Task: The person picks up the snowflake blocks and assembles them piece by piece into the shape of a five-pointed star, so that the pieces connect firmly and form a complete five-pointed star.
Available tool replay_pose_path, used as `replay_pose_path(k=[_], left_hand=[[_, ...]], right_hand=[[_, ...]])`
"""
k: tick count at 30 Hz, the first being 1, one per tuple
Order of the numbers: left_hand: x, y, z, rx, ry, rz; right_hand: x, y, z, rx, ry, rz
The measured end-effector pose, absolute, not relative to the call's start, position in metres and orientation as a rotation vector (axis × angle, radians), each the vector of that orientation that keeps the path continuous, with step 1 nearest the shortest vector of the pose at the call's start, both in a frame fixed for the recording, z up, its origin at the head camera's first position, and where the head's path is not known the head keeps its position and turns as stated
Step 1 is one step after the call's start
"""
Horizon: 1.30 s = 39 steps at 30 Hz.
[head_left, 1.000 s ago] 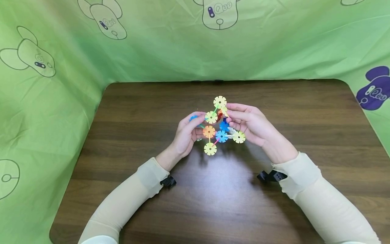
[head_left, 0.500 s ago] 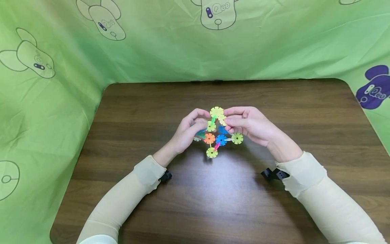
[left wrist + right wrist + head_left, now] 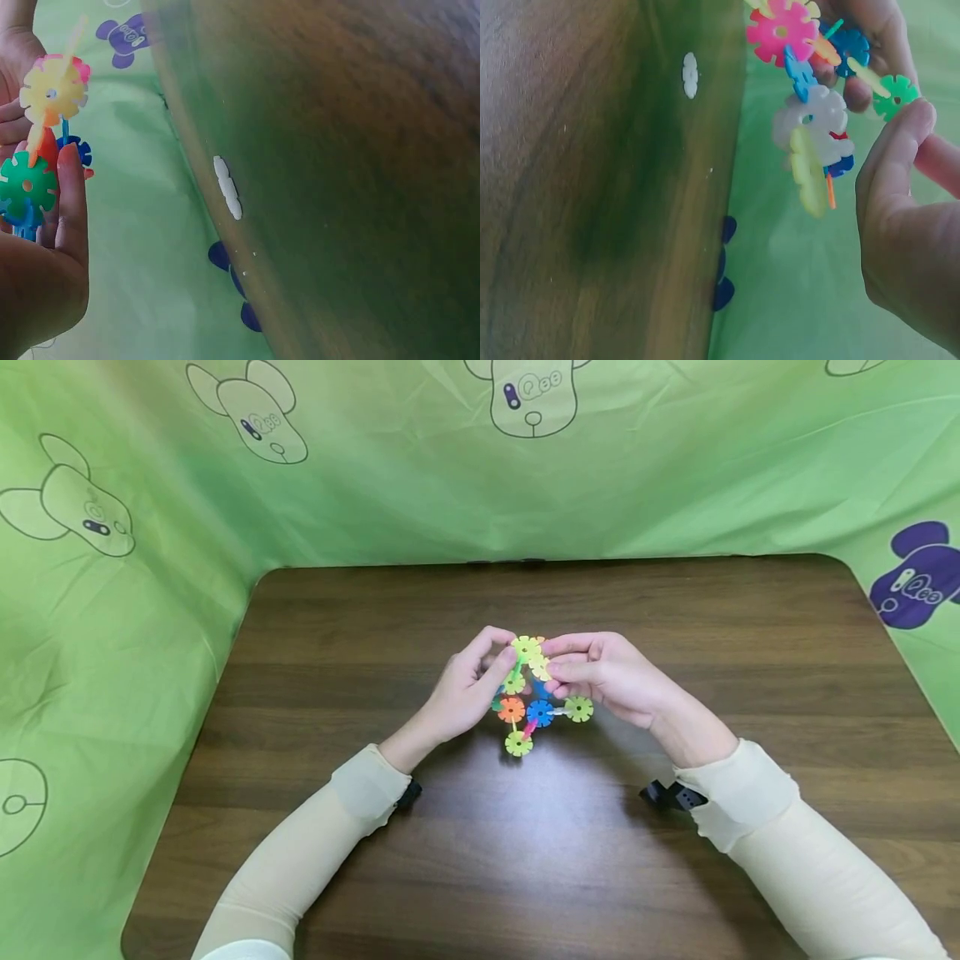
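A structure of notched plastic discs slotted together hangs between both hands over the table. In the head view it shows a yellow disc [image 3: 527, 648] at the top, an orange disc [image 3: 512, 710] and a blue disc [image 3: 540, 713] below. My left hand [image 3: 463, 697] pinches the upper left side between thumb and index finger. On the other side my right hand [image 3: 618, 681] pinches a second, paler yellow disc [image 3: 540, 667]. The right wrist view shows a pink disc [image 3: 769, 37], white discs [image 3: 821, 124] and a green disc [image 3: 900, 96] at the right fingertips. Some discs are hidden by the fingers.
Below is a dark wooden table [image 3: 480, 877]. Green cloth with cartoon drawings [image 3: 390, 485] rises behind it and at its sides. A narrow, three-lobed white shape [image 3: 228, 187] shows on the table in both wrist views. Black devices [image 3: 672, 795] sit under the cuffs.
The disc structure has come lower and tilted, its top moving down and slightly left. My left thumb and index finger have shifted to the top yellow disc; the right hand keeps its pinch.
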State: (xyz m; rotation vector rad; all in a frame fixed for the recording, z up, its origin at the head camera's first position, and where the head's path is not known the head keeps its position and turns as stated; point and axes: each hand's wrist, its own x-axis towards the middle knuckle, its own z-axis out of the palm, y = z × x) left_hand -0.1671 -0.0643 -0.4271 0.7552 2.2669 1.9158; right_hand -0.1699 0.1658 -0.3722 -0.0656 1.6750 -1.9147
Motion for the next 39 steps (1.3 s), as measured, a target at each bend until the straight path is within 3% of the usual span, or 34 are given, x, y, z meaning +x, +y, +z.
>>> replay_pose_path(k=[15, 24, 30, 39], left_hand=[[-0.166, -0.060, -0.426, 0.760, 2.323, 1.967], [-0.169, -0.067, -0.430, 0.657, 2.245, 2.071], [-0.172, -0.071, -0.431, 0.644, 2.012, 2.208], [-0.172, -0.075, -0.432, 0.621, 1.950, 2.220]], right_hand=[[-0.170, 0.156, -0.369, -0.022, 1.669, -1.913], [-0.176, 0.170, -0.354, -0.142, 1.724, -1.757], [-0.182, 0.186, -0.349, -0.154, 1.825, -1.906], [-0.199, 0.187, -0.380, -0.092, 2.243, -1.658]])
